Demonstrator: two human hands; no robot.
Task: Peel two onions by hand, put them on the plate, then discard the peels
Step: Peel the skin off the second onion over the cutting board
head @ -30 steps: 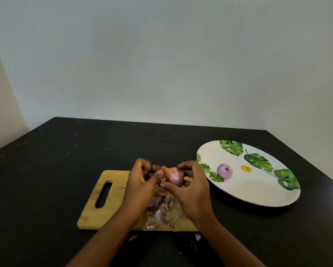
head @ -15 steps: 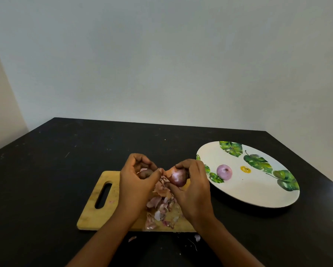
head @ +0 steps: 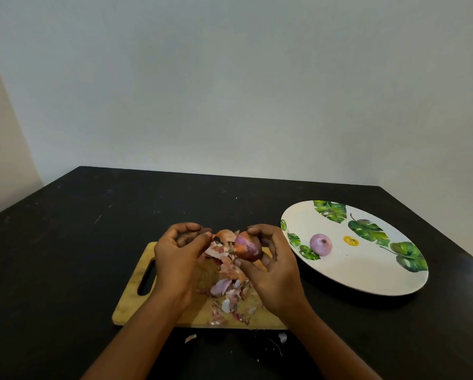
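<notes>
1. Shifted leftward since half a second ago, the left hand (head: 180, 259) pinches a papery orange skin flap (head: 225, 235) off the half-peeled purple onion (head: 248, 248), which the right hand (head: 275, 270) grips with curled fingers above the wooden cutting board's (head: 136, 305) far edge.
2. One peeled pale-purple onion (head: 321, 244) lies by the white leaf-printed plate's (head: 367, 287) left rim.
3. Remaining: finish peeling, plate it, discard the peel heap (head: 230, 293).

Your left hand (head: 179, 259) pulled a skin flap (head: 224, 237) off the onion (head: 247, 248), baring pale purple flesh.

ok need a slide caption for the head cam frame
Left hand pinches skin on the half-peeled onion held in the right hand; a peeled onion sits on the plate.
</notes>
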